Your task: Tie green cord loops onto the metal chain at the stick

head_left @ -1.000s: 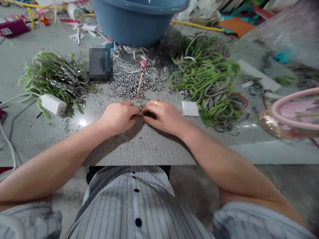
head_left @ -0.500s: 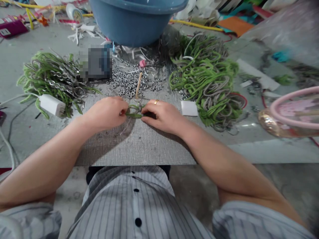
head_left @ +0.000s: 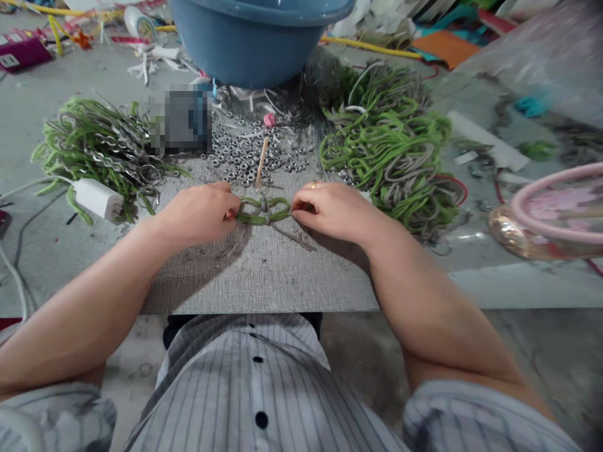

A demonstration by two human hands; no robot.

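A looped green and grey cord (head_left: pixel 252 216), knotted in grey at its middle, stretches between my hands just above the mat. At its left end my left hand (head_left: pixel 202 212) is closed, the fingertips pinching the green strands. My right hand (head_left: pixel 332 210), with a gold ring on one finger, pinches the tip of the right loop between thumb and fingers. A loose grey cord end (head_left: pixel 296 238) trails from the knot toward the lower right. Just beyond the knot lies a thin wooden stick (head_left: pixel 262 162).
Small metal rings (head_left: pixel 235 160) are scattered behind my hands, before a blue basin (head_left: pixel 254 47). Green and grey cord bundles lie left (head_left: pixel 89 141) and right (head_left: pixel 396 150). A white charger (head_left: pixel 98 199) sits at left; a pink-rimmed object (head_left: pixel 522 194) stands at right.
My right hand has moved right, from the knot to the end of the right loop. That loop and the trailing grey end now show. My left hand has stayed in place.
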